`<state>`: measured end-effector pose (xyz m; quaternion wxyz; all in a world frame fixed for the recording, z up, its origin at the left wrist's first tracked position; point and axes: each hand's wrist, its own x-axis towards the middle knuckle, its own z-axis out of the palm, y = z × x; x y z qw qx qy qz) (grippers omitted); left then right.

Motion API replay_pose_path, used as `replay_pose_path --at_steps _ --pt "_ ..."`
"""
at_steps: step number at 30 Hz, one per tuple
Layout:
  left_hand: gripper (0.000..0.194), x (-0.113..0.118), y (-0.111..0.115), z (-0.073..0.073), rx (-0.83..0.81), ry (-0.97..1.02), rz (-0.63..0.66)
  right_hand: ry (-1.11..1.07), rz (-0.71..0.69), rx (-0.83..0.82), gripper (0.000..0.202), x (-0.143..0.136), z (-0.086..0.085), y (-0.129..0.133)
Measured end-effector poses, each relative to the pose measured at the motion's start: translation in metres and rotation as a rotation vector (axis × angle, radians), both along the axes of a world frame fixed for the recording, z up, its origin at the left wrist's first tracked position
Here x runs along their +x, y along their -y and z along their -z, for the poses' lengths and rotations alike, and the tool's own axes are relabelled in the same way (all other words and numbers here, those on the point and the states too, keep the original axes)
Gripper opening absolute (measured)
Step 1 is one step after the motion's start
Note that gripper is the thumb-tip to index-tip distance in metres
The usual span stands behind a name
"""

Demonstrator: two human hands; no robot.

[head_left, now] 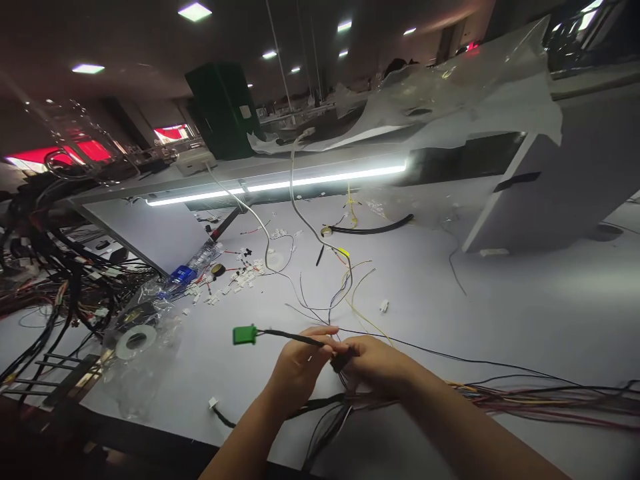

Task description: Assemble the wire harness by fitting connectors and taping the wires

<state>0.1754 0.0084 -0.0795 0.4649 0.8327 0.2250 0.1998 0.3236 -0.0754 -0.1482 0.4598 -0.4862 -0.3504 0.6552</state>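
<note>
My left hand (295, 367) is closed around a black-wrapped cable (293, 335), whose free end carries a green connector (245, 335) sticking out to the left. Close against it, my right hand (377, 363) pinches the same wiring at a dark piece (342, 360) between the fingertips; fingers partly hide what this piece is. Loose wires fan out beyond the hands, and a bundle of coloured wires (525, 400) runs off to the right. Below my left wrist lies another black cable with a white connector (213, 403).
Small white connectors (245, 277) lie scattered at the left. A tape roll (136, 341) rests on clear plastic near dark wire harnesses (75, 267). A lit tube lamp (325, 179) hangs under the shelf. A white cord (295, 193) droops onto the table. One white connector (384, 306) sits ahead.
</note>
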Motion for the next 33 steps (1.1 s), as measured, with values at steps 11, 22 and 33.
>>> replay_pose_path --at_steps 11,22,33 --pt "0.036 0.021 -0.008 0.006 -0.062 -0.199 -0.139 0.035 -0.003 0.144 0.026 0.009 -0.018 0.033" --pt "0.037 -0.007 0.014 0.019 -0.5 -0.183 -0.264 0.683 0.295 0.538 0.041 -0.018 0.014 0.025" --pt "0.024 -0.01 0.016 0.007 -0.178 -0.083 0.036 0.739 0.039 0.278 0.019 0.007 0.003 0.008"
